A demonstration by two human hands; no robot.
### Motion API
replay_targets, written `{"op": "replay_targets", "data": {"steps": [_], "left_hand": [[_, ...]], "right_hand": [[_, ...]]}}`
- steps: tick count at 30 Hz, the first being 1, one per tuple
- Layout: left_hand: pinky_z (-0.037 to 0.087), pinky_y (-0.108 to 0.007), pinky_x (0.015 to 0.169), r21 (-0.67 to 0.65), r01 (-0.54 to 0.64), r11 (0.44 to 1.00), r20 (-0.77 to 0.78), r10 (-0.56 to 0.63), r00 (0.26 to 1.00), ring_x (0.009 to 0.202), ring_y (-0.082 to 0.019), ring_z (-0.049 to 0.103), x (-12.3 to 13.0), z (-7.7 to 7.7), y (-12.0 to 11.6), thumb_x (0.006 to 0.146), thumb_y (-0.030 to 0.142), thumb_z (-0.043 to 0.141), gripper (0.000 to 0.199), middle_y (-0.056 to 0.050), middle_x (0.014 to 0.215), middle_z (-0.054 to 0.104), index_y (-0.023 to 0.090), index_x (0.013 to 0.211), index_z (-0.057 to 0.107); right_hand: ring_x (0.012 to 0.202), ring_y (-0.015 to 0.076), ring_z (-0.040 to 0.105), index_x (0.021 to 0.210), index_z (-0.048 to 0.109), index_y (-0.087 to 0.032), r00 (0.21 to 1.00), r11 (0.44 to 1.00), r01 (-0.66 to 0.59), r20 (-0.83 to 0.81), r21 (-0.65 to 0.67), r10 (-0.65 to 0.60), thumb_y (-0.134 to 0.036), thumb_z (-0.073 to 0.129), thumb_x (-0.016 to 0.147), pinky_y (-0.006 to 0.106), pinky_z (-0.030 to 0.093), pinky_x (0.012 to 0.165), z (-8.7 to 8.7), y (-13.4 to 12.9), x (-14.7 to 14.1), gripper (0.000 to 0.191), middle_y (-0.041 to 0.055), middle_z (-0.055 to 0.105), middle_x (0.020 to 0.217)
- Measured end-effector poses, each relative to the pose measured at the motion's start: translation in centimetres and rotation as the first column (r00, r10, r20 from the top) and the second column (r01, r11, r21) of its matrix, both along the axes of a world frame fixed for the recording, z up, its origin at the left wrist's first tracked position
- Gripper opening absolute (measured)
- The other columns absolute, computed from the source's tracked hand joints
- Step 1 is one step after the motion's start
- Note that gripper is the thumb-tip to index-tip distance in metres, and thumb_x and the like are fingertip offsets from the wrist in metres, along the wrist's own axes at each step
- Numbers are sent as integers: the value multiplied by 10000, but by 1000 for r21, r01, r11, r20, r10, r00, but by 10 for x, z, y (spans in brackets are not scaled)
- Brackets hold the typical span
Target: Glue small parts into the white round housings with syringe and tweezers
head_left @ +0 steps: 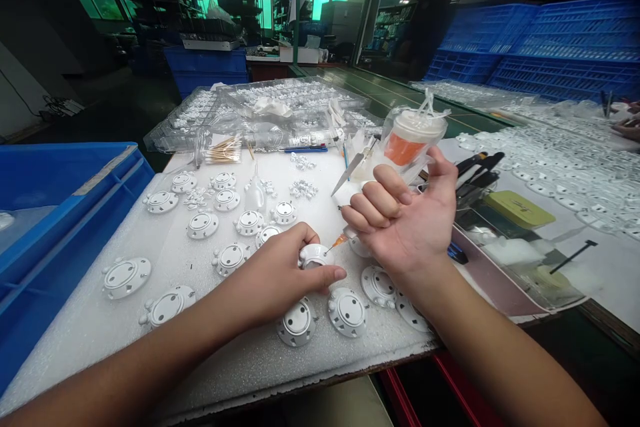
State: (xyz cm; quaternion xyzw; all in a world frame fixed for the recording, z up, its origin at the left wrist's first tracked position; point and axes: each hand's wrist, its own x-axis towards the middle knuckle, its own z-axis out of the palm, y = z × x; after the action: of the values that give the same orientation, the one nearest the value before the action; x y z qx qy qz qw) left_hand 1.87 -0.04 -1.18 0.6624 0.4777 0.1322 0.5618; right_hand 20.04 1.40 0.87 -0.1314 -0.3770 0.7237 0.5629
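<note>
Between its thumb and fingers, my left hand (pixel 285 273) grips a small white round part (pixel 316 255) just over the foam-covered table. My right hand (pixel 403 213), palm turned up and fingers curled, holds a glue bottle, mostly hidden by the palm. Its orange needle tip (pixel 340 240) points left and touches or nearly touches the top of the held part. Several white round discs (pixel 125 277) with two dark holes lie on the white foam sheet (pixel 90 320) around my hands. Small heaps of white pieces (pixel 303 189) sit beyond them.
A blue crate (pixel 60 213) stands at the left edge. Cotton swabs (pixel 223 150), clear trays (pixel 270 103) and a wrapped cup (pixel 410 137) lie farther back. A tool box (pixel 510 280) is at right. Another person's hand (pixel 627 123) shows at far right.
</note>
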Motion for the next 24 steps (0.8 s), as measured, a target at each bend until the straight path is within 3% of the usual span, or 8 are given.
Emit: {"op": "replay_targets", "data": {"steps": [7, 13, 19, 24], "left_hand": [[480, -351, 772, 15, 0, 1000, -20, 1, 1000, 915, -273, 674, 0, -1, 0, 714, 526, 719, 435, 13, 864, 716, 245, 925, 464], [478, -335, 758, -66, -12, 998, 46, 15, 999, 873, -254, 701, 1, 0, 0, 730, 474, 727, 412, 30, 798, 727, 246, 918, 440], [492, -351, 766, -30, -9, 999, 40, 11, 999, 891, -271, 699, 0, -2, 1, 722, 490, 734, 415, 24, 824, 725, 243, 913, 460], [480, -321, 752, -90, -14, 996, 88, 22, 996, 876, -251, 710, 0, -1, 1, 722, 446, 750, 407, 38, 787, 734, 244, 904, 447]], "right_hand": [[387, 96, 121, 508, 159, -199, 1000, 999, 5, 21, 35, -6, -480, 628, 746, 244, 210, 413, 0, -2, 2, 597, -63, 124, 408], [386, 94, 116, 491, 163, -188, 999, 999, -2, 36, 52, 0, -484, 602, 752, 244, 196, 415, 2, -3, 1, 590, -58, 116, 404], [383, 94, 121, 486, 163, -193, 999, 998, 22, 42, 59, -24, -498, 576, 764, 257, 184, 414, 2, -4, 0, 584, -58, 135, 394], [381, 90, 131, 480, 178, -191, 997, 998, 32, 64, 59, -36, -513, 558, 768, 254, 192, 413, 3, -5, 0, 576, -57, 141, 391]]}}
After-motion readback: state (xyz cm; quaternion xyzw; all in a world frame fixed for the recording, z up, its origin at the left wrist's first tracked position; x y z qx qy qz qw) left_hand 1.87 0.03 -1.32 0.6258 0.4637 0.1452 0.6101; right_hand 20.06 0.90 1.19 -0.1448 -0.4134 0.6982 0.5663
